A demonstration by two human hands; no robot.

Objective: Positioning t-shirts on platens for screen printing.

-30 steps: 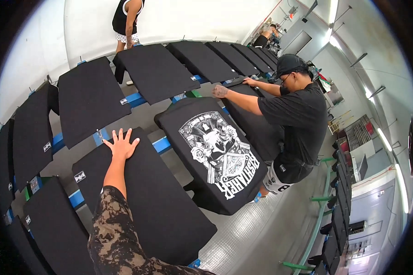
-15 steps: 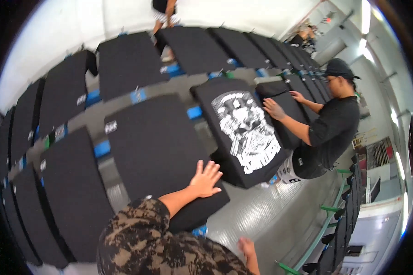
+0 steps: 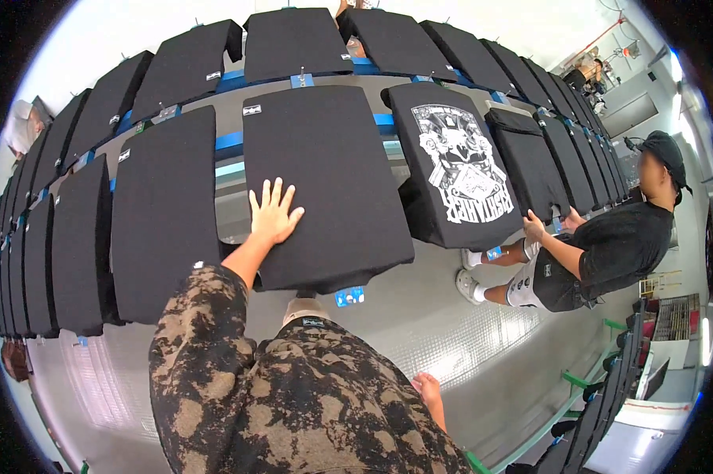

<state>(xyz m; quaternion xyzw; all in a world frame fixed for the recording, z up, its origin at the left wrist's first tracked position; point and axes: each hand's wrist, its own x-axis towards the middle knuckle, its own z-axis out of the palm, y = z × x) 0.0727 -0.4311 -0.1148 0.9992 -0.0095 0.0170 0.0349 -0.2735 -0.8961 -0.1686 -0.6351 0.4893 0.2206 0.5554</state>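
Note:
My left hand (image 3: 273, 212) lies flat with fingers spread on a plain black shirt (image 3: 325, 158), near its left edge. The shirt is stretched smooth over a sloping board, with a small white label at its far left corner. Low beside my body hangs my right hand (image 3: 428, 389), away from the boards. Its fingers are mostly hidden, and I see nothing held in it. Just right of my board, a black shirt with a large white print (image 3: 463, 162) covers another board.
A co-worker (image 3: 621, 245) on the right has both hands at the near end of a black shirt (image 3: 526, 162). Two rows of black-covered boards (image 3: 163, 197) curve away both ways, with blue supports (image 3: 229, 143) between. A green-framed rack (image 3: 575, 379) stands lower right. Grey floor (image 3: 364, 332) runs behind.
My left hand has moved from the shirt's near right part across to its left edge. The co-worker's hands have come down to the near end of their shirt. My view has shifted.

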